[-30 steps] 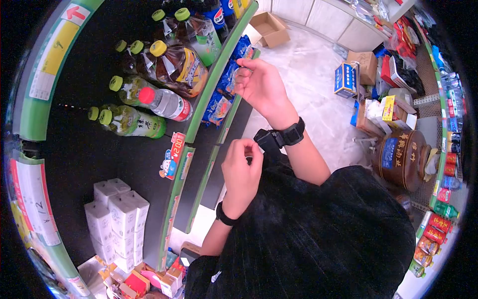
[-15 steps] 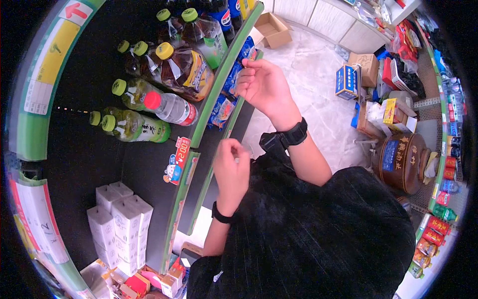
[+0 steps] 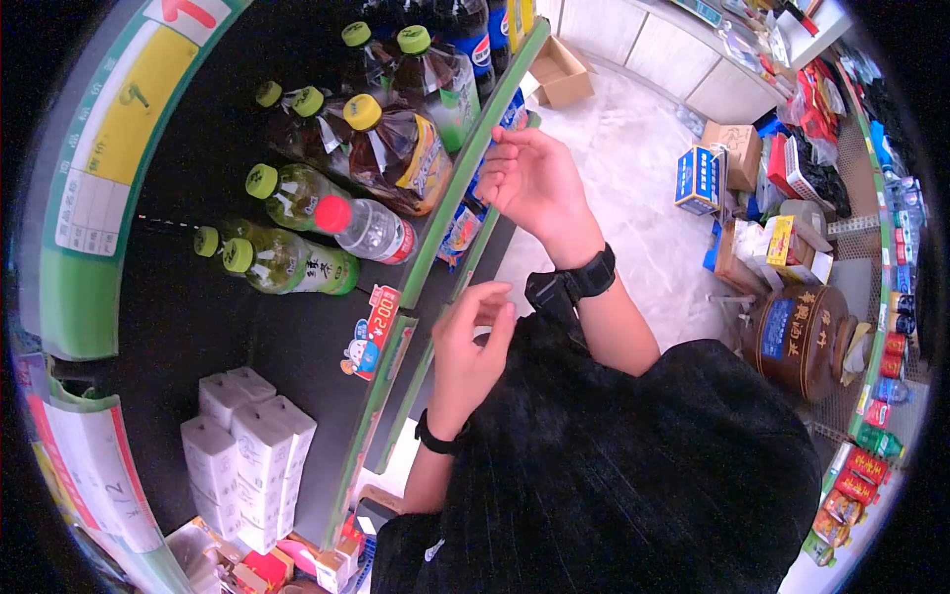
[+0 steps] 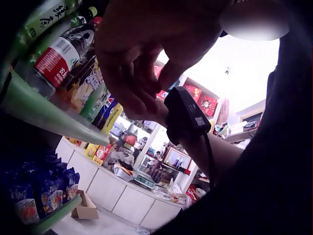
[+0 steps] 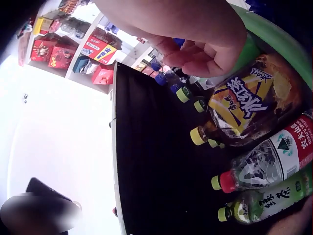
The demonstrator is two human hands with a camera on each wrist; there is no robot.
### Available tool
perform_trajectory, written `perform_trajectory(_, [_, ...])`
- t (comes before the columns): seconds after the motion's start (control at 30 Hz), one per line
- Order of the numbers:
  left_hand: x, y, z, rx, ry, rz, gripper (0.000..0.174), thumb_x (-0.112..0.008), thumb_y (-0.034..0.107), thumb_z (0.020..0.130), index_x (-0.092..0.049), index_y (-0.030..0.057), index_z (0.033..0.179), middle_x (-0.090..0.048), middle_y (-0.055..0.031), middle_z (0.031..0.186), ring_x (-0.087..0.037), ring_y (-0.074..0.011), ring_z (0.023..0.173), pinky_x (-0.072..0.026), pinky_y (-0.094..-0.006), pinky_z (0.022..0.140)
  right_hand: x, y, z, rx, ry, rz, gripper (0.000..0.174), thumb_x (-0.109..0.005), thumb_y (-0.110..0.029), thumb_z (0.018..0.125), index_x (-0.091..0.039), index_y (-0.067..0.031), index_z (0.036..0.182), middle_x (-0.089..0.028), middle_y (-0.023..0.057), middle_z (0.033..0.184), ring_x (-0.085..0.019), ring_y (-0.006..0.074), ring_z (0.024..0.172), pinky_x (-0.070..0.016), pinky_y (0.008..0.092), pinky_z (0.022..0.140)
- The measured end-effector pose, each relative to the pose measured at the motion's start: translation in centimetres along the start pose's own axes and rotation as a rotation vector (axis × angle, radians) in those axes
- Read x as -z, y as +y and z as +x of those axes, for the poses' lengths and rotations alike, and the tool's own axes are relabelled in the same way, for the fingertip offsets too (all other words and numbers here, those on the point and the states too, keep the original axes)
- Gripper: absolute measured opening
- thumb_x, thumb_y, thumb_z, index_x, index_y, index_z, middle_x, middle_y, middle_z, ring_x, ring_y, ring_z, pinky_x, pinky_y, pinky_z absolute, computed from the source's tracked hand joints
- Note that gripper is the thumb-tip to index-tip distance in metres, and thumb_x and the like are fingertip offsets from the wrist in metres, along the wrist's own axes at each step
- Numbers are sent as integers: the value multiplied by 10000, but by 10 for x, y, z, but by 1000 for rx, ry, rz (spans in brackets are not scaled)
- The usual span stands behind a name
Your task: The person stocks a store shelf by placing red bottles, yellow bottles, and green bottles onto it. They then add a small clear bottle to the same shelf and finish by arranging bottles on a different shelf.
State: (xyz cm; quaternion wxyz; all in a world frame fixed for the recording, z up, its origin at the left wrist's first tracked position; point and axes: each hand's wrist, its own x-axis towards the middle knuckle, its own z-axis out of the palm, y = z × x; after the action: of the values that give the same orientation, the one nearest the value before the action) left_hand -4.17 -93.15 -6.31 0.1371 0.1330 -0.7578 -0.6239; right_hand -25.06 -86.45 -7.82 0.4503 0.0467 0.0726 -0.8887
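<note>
Starting with the head view, the right hand (image 3: 539, 183) is seen raised just beside the long green plastic shelf rail (image 3: 440, 223), which runs between the bottles and the floor aisle. Its fingers are loosely curled and nothing is visibly held. The left hand (image 3: 473, 346) is held lower, near the same rail, with its fingers relaxed, slightly spread and empty. Behind the rail are ranged a clear plastic water bottle with a red cap (image 3: 366, 226) and a brown tea bottle with a yellow cap (image 3: 396, 148). Blue snack packets (image 3: 461, 230) are kept below it.

From the left wrist, the left hand (image 4: 142, 63) is shown in front of the rail (image 4: 44, 115), its fingers bent loosely round nothing.

From the right wrist, the right hand (image 5: 195, 34) is found just off the rail, near the tea bottle (image 5: 244, 107) but apart from it. No object is pinched.

Work at the rail would probably be done best with fingertips kept on its front face and the bottle caps left unnudged.
</note>
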Motion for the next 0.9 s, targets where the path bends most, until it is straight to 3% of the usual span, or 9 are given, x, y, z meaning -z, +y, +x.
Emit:
perform_trajectory(0.13, [-3,-1,14,25,-73,-108,225,-756,30,868,-641,-12,1056,-715,-95,896,-703,-131,786,-550,-252,715,0,2,9,-9,-21,30,88,-544,-95,936,-592,-28,966,-547,-14,707,-510,109,647,-437,277,659])
perform_trajectory(0.33, [10,-22,30,184,-195,-326,169,-744,9,880,-666,-32,1024,-717,-68,929,-700,-116,818,-554,-240,733,3,1,15,-23,-64,128,85,-543,-92,937,-588,-25,962,-544,-14,706,-508,110,645,-436,272,652])
perform_trajectory(0.7, [27,-16,34,18,-202,-217,174,-731,-89,829,-711,-49,998,-701,-77,949,-695,-130,833,-575,-245,745,-1,14,16,98,-4,35,86,-552,-114,931,-577,-45,976,-533,-24,688,-500,111,632,-431,270,634])
perform_trajectory(0.9, [36,-12,22,44,-172,-231,163,-728,-96,812,-709,-65,971,-712,-86,920,-706,-127,811,-580,-236,731,-8,27,8,144,-20,6,79,-538,-106,944,-577,-44,974,-535,-28,690,-501,105,640,-437,270,646])
